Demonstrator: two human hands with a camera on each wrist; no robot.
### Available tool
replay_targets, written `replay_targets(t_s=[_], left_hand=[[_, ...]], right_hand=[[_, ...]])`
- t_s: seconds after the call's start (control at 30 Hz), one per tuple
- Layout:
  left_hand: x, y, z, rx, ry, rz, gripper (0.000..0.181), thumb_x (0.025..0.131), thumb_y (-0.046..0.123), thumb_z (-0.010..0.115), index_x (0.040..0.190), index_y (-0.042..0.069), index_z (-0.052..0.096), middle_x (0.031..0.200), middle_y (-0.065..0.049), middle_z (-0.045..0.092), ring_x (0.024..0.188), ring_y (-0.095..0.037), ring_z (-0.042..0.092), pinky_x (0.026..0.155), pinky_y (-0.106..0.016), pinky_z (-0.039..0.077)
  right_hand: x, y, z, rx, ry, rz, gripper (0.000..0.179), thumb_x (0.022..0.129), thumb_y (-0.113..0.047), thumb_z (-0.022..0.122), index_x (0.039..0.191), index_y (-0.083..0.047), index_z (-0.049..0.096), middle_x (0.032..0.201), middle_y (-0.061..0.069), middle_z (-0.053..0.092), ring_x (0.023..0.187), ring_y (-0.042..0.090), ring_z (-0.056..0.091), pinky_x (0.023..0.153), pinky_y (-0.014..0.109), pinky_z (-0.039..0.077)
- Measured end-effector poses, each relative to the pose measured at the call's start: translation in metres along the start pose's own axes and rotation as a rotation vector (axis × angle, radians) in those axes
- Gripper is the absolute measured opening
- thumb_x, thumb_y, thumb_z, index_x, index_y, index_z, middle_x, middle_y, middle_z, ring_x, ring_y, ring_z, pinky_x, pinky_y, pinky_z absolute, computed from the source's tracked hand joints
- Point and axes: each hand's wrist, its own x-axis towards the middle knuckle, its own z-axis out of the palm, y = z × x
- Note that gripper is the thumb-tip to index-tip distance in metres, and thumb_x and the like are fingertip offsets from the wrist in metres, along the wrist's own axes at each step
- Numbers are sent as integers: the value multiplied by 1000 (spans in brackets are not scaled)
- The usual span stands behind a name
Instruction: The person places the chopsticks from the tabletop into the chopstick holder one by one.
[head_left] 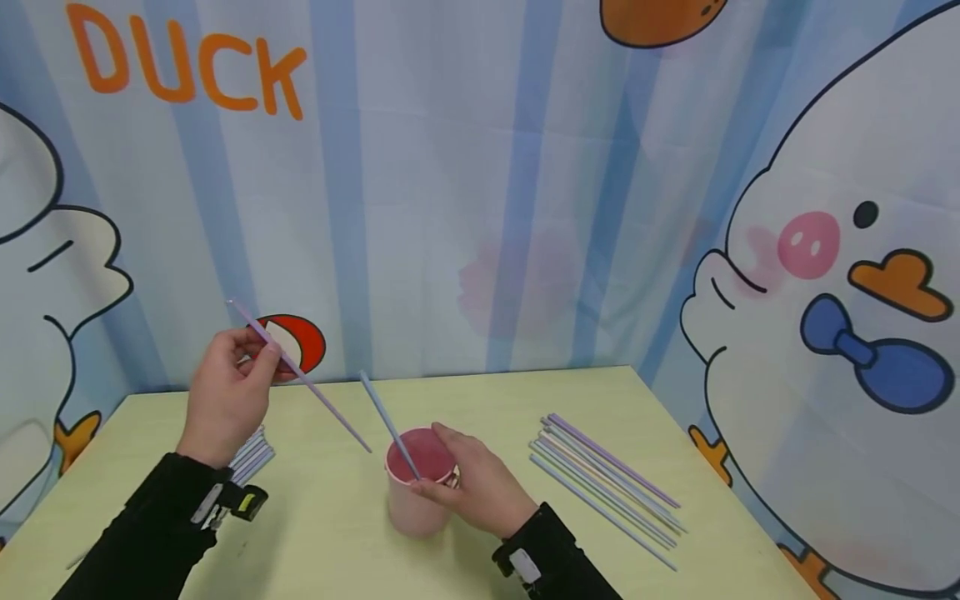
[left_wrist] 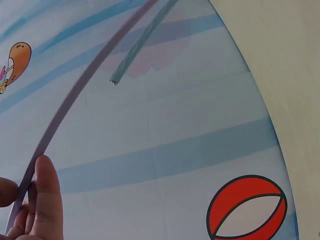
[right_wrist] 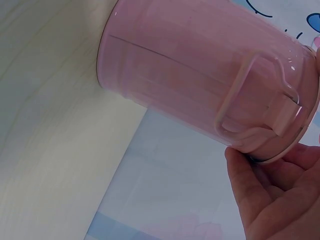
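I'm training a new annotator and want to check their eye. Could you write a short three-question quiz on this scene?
1. What does the left hand hold?
A: a pen
B: a purple straw
C: a spoon

2. True or false: the right hand grips the pink cup near its top.

3. Fill in the colour: the leaning straw inside the cup is ____.

Key: 1. B; 2. True; 3. blue.

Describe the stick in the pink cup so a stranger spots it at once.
On the pale yellow table, find the pink cup with the right hand at its rim. A pale blue stick leans in it, its upper end jutting past the rim. It alone shows in the cup: the left hand pinches a purple stick, and the other sticks lie on the table.
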Motion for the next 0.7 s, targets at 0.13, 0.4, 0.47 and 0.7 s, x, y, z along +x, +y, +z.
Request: replay_targets(t_s=[0.13,0.4,0.47,0.7], left_hand=[[3,1,12,-54,-34,5,40,105,24,46,129,-7,39,114,-24,57,75,-2,67,71,-6,50],[0,-6,39,-63,-84,3,35,104,19,49,125,-8,42,109,-23,59,84,-25,70,74,-14,56],[-1,-8,43,-51,-91,3,35,104,18,49,126,-8,42,109,-23,60,85,-28,69,75,-18,57],[-6,-11,58,-2,-120,-14,31,103,16,49,125,-6,44,109,-21,61,88,-29,67,83,-44,58]], right_hand=[[0,0,0,1,0,2,91,85,-66,58,150,-4,39,145,10,50,130,25,47,97,41,51],[0,0,2,-9,-1,-2,90,85,-64,59,150,-5,39,145,10,50,130,25,47,99,41,50],[0,-1,2,-11,0,-5,90,85,-64,59,150,-4,39,145,10,50,130,25,47,99,41,49],[0,0,0,-11,4,-4,90,85,-64,59,150,-4,40,144,10,51,130,26,48,99,42,50]])
